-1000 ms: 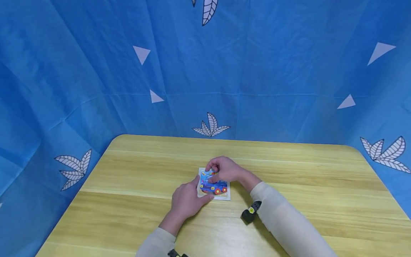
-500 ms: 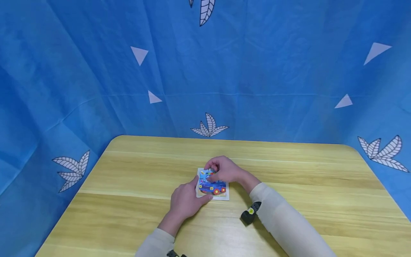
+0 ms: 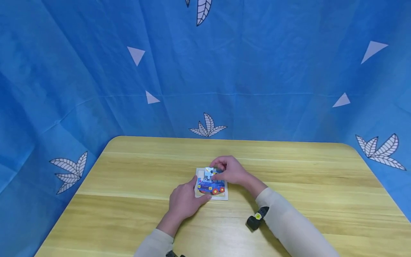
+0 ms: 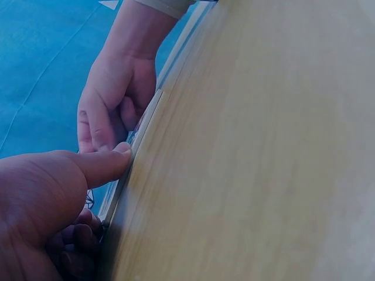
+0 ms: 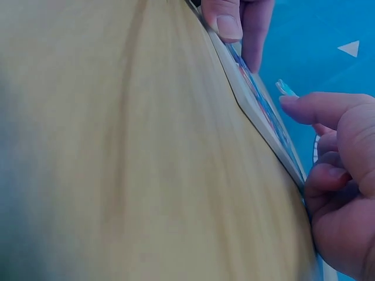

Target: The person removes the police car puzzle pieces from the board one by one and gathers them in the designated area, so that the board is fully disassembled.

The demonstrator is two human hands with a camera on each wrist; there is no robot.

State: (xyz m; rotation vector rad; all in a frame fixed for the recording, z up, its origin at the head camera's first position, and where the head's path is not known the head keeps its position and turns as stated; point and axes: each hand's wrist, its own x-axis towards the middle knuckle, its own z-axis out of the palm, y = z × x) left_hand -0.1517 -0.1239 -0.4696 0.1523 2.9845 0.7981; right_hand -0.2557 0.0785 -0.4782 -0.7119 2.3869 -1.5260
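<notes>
A small square jigsaw puzzle board (image 3: 222, 198) lies on the table, its picture a blue vehicle with red and yellow wheels. My left hand (image 3: 184, 200) holds the board at its near left corner, thumb on the near edge and fingers along the left side. Between the thumb and fingers of my right hand (image 3: 232, 171) is a light blue puzzle piece (image 3: 208, 173), tilted up over the board's upper part. A pale bare recess shows in the board left of that piece. In the right wrist view the piece (image 5: 285, 88) stands at the thumb tip, raised above the board.
The wooden table (image 3: 305, 185) spreads around the board on all sides. A blue curtain (image 3: 273, 71) with white leaves and triangles hangs behind it and at both sides. A black wrist device (image 3: 257, 218) sits at the right sleeve.
The light blue piece has come up out of the board in my right hand, which has shifted slightly right, uncovering a pale recess. My left hand keeps its hold on the corner.
</notes>
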